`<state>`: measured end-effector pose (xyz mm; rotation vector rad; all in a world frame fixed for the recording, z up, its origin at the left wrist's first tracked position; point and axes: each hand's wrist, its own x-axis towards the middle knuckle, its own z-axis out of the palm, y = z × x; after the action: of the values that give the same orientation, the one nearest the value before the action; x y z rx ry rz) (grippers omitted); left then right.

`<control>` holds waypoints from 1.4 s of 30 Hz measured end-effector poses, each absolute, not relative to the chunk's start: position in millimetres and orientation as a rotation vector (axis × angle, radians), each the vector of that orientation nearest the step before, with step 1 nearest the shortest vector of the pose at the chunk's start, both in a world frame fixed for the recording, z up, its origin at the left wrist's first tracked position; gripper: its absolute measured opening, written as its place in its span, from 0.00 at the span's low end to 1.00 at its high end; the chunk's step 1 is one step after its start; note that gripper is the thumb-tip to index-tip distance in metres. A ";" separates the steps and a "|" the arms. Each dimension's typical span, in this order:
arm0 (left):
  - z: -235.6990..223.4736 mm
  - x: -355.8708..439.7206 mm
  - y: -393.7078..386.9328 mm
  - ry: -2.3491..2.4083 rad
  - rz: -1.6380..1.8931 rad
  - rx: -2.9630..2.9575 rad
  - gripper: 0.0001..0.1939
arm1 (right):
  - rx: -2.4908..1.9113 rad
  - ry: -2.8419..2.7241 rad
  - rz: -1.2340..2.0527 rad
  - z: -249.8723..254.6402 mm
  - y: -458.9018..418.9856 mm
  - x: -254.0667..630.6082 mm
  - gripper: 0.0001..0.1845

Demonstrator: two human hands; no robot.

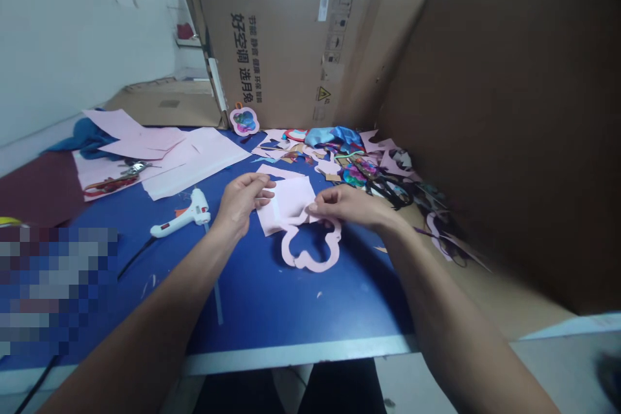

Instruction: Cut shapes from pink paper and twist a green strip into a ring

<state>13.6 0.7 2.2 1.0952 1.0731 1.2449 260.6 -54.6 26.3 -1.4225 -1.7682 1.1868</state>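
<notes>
Cardboard carton [291, 32], standing behind the table: large black vertical Chinese slogan [241, 58], read as 好空调 选月兔, the 选 uncertain. Just beside it, a smaller vertical line [255, 58], apparently 节能 静音 健康 环保 智能, blurred. Further right on the carton: white sticker [323, 4], print too small to read; black handling pictograms [337, 26]; yellow warning triangle [323, 94].

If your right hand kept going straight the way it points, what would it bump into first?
The pink paper, because the right hand is already pinching its edge. Past that, it would probably reach the left hand, though depth is hard to judge.
</notes>
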 end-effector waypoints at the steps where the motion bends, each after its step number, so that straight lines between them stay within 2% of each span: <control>1: 2.2 14.2 0.0 1.095 1.248 1.120 0.09 | -1.566 -1.766 0.936 22.5 -50.9 263.2 0.18; 4: 1.8 16.9 -2.5 1.152 1.255 1.230 0.06 | -1.890 -1.626 0.315 15.4 -41.4 273.7 0.11; 6: 0.2 18.7 -4.1 1.180 1.254 1.349 0.04 | -1.998 -1.581 0.170 12.7 -38.0 278.7 0.09; 16: -11.3 22.1 -17.0 1.211 1.116 2.033 0.09 | -1.975 -1.788 -0.049 -15.5 -37.1 261.5 0.10; 23: -9.2 19.8 -16.8 1.239 1.068 2.119 0.09 | -2.024 -1.777 -0.088 -11.9 -36.7 276.9 0.12; 29: -13.9 19.9 -12.9 1.316 0.943 2.291 0.13 | -2.091 -1.798 -0.113 -11.2 -35.9 282.9 0.11; 42: -17.5 14.8 -5.0 1.293 1.114 2.168 0.11 | -1.948 -2.012 -0.265 -25.7 -34.9 272.1 0.11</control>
<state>14.8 -5.0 -17.5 2.1684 1.2928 1.1142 272.1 -34.9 -25.7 -1.9478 -2.0117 -0.2653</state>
